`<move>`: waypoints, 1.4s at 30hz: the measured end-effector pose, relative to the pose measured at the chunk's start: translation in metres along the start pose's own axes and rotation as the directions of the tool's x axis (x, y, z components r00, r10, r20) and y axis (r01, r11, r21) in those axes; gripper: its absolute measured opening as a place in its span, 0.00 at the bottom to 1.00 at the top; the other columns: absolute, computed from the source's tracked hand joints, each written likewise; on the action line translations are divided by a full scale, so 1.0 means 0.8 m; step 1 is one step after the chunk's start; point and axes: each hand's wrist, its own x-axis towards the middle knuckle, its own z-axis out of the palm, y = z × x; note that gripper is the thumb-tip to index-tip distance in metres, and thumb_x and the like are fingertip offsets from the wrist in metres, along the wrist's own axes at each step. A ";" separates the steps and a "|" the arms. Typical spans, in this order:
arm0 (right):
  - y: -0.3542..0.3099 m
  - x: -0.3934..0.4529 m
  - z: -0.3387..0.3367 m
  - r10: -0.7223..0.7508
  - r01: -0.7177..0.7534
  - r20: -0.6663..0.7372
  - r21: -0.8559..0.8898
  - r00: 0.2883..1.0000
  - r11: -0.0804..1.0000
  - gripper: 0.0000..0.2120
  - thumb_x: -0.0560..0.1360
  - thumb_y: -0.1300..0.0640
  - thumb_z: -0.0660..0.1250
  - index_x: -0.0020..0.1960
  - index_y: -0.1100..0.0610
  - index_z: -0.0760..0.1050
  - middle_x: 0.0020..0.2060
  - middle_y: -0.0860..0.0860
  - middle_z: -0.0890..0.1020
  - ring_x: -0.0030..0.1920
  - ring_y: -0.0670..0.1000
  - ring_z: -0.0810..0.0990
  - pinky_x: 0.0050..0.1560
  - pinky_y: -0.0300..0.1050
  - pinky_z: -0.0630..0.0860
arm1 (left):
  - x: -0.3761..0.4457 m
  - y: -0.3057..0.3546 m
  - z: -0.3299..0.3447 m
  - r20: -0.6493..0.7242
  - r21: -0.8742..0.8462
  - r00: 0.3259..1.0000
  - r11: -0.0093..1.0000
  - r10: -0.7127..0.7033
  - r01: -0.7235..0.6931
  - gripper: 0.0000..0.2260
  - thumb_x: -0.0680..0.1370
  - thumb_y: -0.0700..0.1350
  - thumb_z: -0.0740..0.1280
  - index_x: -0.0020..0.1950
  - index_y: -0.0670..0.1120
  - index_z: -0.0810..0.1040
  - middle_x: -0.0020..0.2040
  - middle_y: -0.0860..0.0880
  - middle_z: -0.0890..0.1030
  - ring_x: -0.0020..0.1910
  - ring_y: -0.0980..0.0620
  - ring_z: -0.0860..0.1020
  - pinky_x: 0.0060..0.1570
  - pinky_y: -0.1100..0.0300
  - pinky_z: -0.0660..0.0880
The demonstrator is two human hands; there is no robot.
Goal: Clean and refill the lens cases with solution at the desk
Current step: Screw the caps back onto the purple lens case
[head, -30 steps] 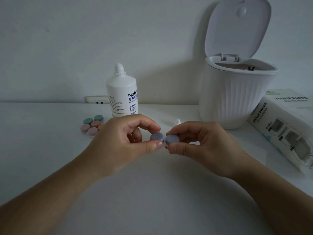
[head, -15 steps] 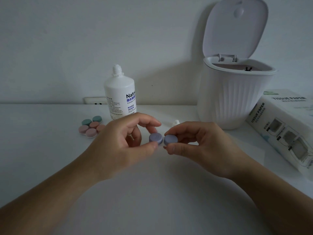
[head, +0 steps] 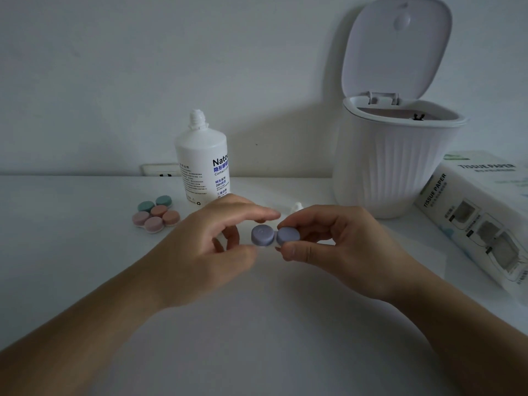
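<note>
case [head: 275,235] held above surface, between hands | right hand [head: 337,241] pinches right cap | left hand [head: 205,252] fingers apart, blurred, at left cap | tip: steady base, twist cap level

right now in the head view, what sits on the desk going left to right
cluster of lens cases → solution bottle → left hand → purple lens case → right hand → open white bin → tissue box
</note>
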 end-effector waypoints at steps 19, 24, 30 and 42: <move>0.000 -0.001 0.003 -0.015 0.015 0.033 0.003 0.999 1.000 0.09 0.70 0.55 0.78 0.50 0.49 0.84 0.42 0.45 0.87 0.42 0.44 0.85 0.47 0.33 0.79 | 0.003 -0.005 0.003 -0.153 -0.004 0.988 0.999 -0.037 0.037 0.14 0.66 0.64 0.74 0.43 0.57 0.82 0.25 0.56 0.71 0.25 0.60 0.68 0.26 0.69 0.64; 0.000 -0.001 0.004 -0.028 0.028 0.048 0.000 0.998 1.000 0.10 0.70 0.56 0.78 0.51 0.50 0.84 0.43 0.44 0.87 0.42 0.43 0.85 0.48 0.32 0.78 | 0.003 -0.006 -0.001 -0.119 -0.021 0.993 0.999 -0.028 0.026 0.15 0.66 0.64 0.75 0.44 0.56 0.81 0.27 0.55 0.73 0.26 0.59 0.69 0.27 0.67 0.66; 0.001 0.000 0.001 -0.034 0.034 0.015 0.019 0.999 0.999 0.09 0.70 0.57 0.78 0.50 0.50 0.84 0.43 0.45 0.87 0.43 0.45 0.85 0.48 0.33 0.79 | 0.002 -0.002 0.004 -0.158 0.028 0.987 0.999 0.021 -0.017 0.16 0.65 0.64 0.76 0.44 0.55 0.81 0.29 0.61 0.74 0.25 0.62 0.68 0.27 0.72 0.64; 0.000 -0.002 0.004 -0.034 0.034 0.070 -0.004 0.997 0.999 0.10 0.70 0.56 0.77 0.51 0.53 0.84 0.43 0.45 0.87 0.44 0.44 0.86 0.51 0.37 0.80 | 0.006 -0.001 0.005 -0.040 -0.253 0.996 0.965 -0.084 0.071 0.13 0.62 0.55 0.80 0.41 0.51 0.84 0.38 0.37 0.83 0.35 0.44 0.78 0.36 0.44 0.77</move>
